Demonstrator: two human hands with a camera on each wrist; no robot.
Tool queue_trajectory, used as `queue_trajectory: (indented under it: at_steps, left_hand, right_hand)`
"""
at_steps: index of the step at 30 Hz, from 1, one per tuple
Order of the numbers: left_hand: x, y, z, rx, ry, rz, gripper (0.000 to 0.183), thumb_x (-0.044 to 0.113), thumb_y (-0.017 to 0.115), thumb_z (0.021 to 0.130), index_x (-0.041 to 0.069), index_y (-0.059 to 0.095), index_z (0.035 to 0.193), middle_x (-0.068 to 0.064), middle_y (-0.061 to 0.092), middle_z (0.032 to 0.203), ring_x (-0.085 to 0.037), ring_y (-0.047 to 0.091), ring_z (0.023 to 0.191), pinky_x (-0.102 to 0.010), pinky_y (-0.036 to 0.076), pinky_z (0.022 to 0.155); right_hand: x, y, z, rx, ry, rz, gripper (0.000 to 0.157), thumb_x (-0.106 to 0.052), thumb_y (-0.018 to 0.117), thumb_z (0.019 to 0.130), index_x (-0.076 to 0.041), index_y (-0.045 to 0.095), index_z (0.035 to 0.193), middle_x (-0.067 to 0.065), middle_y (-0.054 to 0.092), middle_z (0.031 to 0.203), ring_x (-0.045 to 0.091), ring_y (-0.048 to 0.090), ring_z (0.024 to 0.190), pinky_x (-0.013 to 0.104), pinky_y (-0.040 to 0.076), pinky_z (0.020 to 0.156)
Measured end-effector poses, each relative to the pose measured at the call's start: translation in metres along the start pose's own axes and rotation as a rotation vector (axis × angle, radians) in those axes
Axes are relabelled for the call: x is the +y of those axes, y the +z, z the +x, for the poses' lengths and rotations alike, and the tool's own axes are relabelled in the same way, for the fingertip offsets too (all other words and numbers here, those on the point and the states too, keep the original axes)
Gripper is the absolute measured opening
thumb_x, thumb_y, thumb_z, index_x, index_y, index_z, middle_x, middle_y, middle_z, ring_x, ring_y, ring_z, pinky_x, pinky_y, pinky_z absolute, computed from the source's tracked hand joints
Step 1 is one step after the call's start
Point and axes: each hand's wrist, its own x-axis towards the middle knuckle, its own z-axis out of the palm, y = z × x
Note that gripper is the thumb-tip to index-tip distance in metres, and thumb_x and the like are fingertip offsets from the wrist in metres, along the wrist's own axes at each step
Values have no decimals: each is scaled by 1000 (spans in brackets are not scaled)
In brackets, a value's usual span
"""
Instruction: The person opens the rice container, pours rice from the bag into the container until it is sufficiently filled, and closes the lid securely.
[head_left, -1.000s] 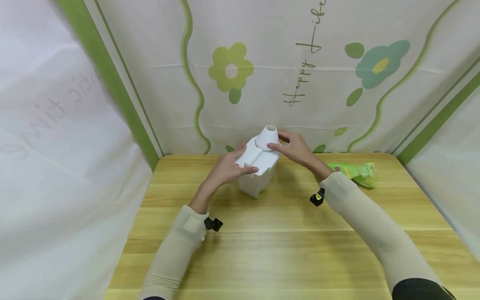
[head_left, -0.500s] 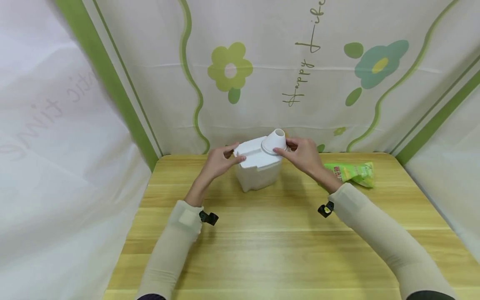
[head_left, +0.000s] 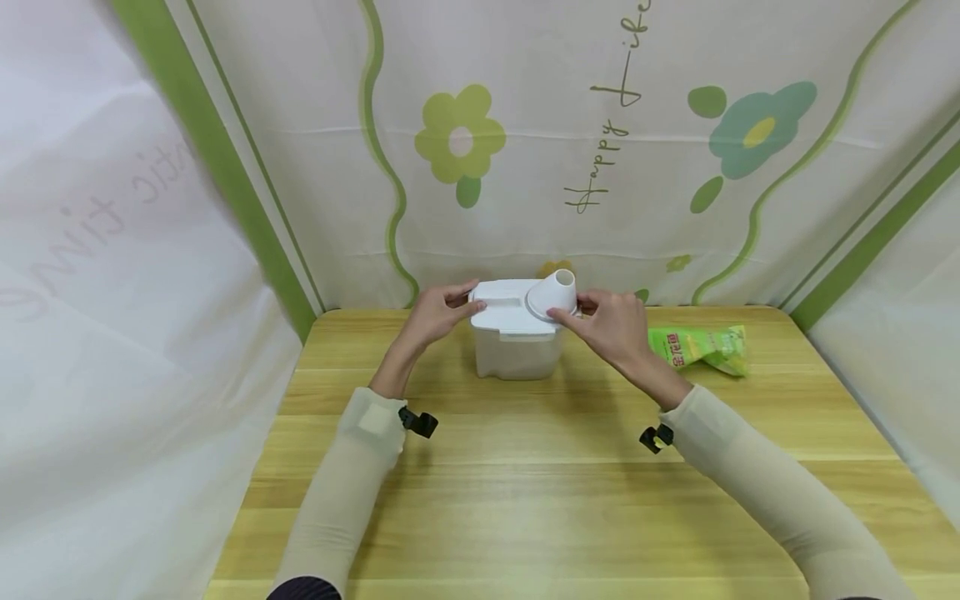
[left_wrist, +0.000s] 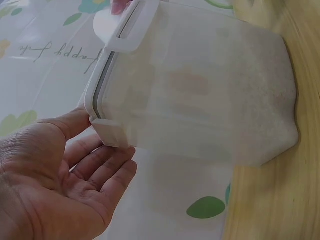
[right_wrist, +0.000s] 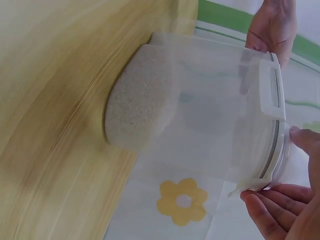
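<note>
A translucent storage container [head_left: 519, 358] with a white lid [head_left: 510, 319] stands upright near the table's back edge, its long side facing me. Pale grains [right_wrist: 142, 97] fill its lower part. A white cone-shaped piece with an open top [head_left: 553, 295] sits on the lid's right end. At the left end, my left hand [head_left: 437, 317] pinches the lid's edge, thumb on top and fingers below by a side clip [left_wrist: 111, 133]. My right hand [head_left: 618, 331] grips the right end, its thumb beside the cone's base and fingers at the end clip.
A green snack-like packet [head_left: 705, 348] lies on the wooden table [head_left: 510, 500] to the right, partly behind my right wrist. A printed cloth [head_left: 300, 100] with flowers hangs right behind the table, and more cloth encloses both sides.
The container has turned from a slanted stance to lie square with the table's back edge. Both hands turned with it; the cone end came nearer and to the right.
</note>
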Motion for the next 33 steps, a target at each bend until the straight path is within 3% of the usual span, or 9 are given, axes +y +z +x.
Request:
queue_trajectory:
  at_steps: [4, 8, 12, 17, 24, 33]
  left_hand:
    - [1, 0, 0, -3, -3, 2, 59, 39, 76, 99, 22, 59, 152, -8, 57, 156, -26, 59, 138, -42, 52, 111]
    - [2, 0, -1, -18, 3, -8, 59, 38, 75, 100, 20, 57, 154, -7, 55, 157, -26, 58, 140, -42, 51, 111]
    - [4, -2, -2, -40, 21, 16, 60, 38, 73, 102, 18, 54, 156, -8, 53, 159, -28, 55, 142, -43, 50, 113]
    - [4, -5, -1, -82, 96, 134, 67, 40, 72, 102, 15, 49, 159, -8, 49, 163, -34, 47, 148, -50, 43, 119]
    - [2, -7, -1, -137, 168, 201, 76, 44, 72, 100, 14, 42, 163, -5, 39, 169, -32, 35, 157, -52, 34, 125]
    - [1, -8, -4, -163, 165, 220, 80, 44, 73, 100, 16, 38, 166, -7, 33, 173, -35, 33, 157, -54, 31, 126]
  right_hand:
    - [3, -3, -2, -28, 22, 70, 46, -38, 93, 82, 2, 83, 103, 18, 80, 94, 31, 80, 76, 44, 61, 63]
    - [10, -7, -3, -81, 56, 165, 46, -30, 93, 83, 5, 81, 110, 21, 79, 101, 35, 80, 81, 49, 64, 69]
    - [20, -15, -2, -193, 56, 242, 45, -25, 91, 87, 4, 78, 119, 20, 79, 111, 37, 79, 92, 46, 64, 76]
    - [39, -27, 2, -363, 21, 342, 44, -12, 84, 93, 6, 72, 131, 25, 71, 131, 45, 72, 115, 49, 63, 87]
    - [60, -29, 8, -537, 10, 376, 49, -12, 78, 98, 3, 64, 142, 24, 66, 140, 42, 67, 126, 40, 62, 89]
    - [71, -24, 15, -607, 70, 409, 50, -12, 77, 98, 2, 63, 143, 21, 67, 140, 42, 69, 122, 36, 62, 90]
